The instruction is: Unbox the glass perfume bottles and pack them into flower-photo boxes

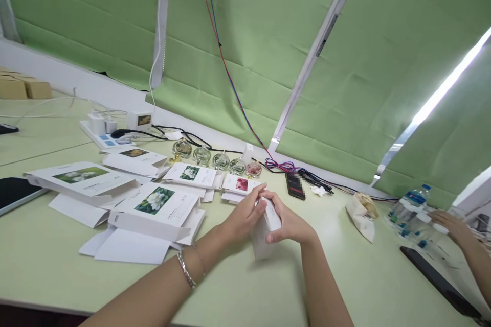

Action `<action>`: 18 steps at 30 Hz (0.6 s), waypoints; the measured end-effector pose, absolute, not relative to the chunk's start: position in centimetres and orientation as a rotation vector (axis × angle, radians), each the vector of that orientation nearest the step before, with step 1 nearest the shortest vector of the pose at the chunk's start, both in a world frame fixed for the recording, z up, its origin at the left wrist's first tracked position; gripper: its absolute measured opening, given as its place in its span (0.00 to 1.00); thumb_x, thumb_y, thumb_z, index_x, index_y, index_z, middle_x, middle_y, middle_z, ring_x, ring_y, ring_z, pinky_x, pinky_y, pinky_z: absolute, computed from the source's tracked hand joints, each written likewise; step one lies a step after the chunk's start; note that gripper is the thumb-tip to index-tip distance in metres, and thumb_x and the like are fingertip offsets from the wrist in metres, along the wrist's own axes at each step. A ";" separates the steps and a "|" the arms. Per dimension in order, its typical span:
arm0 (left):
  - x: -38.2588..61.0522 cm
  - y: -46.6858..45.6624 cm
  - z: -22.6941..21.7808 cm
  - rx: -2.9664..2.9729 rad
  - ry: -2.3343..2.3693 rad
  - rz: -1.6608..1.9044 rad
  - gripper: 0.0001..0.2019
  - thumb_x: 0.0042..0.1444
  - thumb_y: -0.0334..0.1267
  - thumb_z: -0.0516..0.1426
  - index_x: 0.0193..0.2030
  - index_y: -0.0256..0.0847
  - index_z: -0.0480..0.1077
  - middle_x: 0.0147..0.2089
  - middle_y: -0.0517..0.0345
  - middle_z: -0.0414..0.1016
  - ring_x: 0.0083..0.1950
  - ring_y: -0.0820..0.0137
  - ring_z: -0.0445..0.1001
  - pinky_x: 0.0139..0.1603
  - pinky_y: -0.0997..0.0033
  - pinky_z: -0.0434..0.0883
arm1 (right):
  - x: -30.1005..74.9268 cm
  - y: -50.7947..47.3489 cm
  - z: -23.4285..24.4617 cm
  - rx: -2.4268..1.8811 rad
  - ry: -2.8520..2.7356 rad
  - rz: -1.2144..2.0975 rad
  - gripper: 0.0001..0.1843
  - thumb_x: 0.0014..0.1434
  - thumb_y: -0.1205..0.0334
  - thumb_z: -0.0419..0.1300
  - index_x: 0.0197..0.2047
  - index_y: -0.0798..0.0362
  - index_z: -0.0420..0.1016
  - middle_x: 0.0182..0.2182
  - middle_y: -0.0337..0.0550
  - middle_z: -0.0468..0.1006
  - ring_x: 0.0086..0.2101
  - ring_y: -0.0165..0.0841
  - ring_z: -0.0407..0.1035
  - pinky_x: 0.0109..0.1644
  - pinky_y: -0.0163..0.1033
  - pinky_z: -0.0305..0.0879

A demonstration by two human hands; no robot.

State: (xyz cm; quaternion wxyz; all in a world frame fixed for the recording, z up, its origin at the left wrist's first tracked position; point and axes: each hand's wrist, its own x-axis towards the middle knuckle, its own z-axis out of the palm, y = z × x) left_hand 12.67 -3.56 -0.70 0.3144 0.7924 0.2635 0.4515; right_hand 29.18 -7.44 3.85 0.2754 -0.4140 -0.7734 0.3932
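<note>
Narrow white cardboard box (pixel 265 230) held roughly upright over the pale-green table (pixel 230 296); left hand (pixel 245 214) and right hand (pixel 289 217) both closed around it, hiding whether its top is shut. Left: white flower-printed cartons (pixel 153 209), flaps open. Behind: round clear-glass ornaments (pixel 220 160), unboxed. Nothing blocks the hands.

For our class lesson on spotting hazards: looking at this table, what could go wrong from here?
The left hand and right hand hold a white box between them: pressing too hard might dent it. The bracelet could snag a flap of the open cartons nearby. Five round ornaments sit close together behind, so a nudge might knock one into another.
</note>
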 end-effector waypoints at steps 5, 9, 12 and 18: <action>12.4 -4.0 0.0 1.911 0.620 1.243 0.25 0.61 0.51 0.47 0.59 0.38 0.57 0.61 0.46 0.63 0.59 0.60 0.63 0.57 0.63 0.63 | 28.4 -7.0 3.0 -0.835 -1.818 1.140 0.47 0.36 0.38 0.68 0.56 0.46 0.58 0.57 0.47 0.59 0.55 0.44 0.58 0.56 0.45 0.57; 12.1 -3.6 0.7 1.912 0.711 1.288 0.22 0.57 0.48 0.51 0.55 0.37 0.63 0.52 0.48 0.70 0.48 0.61 0.71 0.48 0.63 0.68 | 27.5 -6.2 2.3 -0.808 -1.550 1.135 0.35 0.51 0.33 0.52 0.53 0.50 0.65 0.49 0.50 0.71 0.47 0.42 0.68 0.49 0.45 0.65; 12.0 -3.5 1.0 1.927 0.781 1.393 0.18 0.56 0.46 0.52 0.48 0.38 0.68 0.47 0.50 0.71 0.42 0.65 0.71 0.42 0.66 0.70 | 27.1 -5.2 1.4 -1.040 -1.440 0.801 0.30 0.56 0.37 0.46 0.47 0.52 0.67 0.35 0.47 0.75 0.34 0.38 0.71 0.35 0.41 0.69; 11.7 -3.2 1.4 1.873 0.876 1.610 0.13 0.57 0.43 0.49 0.29 0.39 0.69 0.35 0.56 0.70 0.37 0.68 0.71 0.34 0.72 0.69 | 28.1 -5.2 1.4 -1.171 -1.348 0.327 0.13 0.54 0.54 0.56 0.41 0.50 0.70 0.38 0.46 0.69 0.40 0.40 0.64 0.45 0.47 0.63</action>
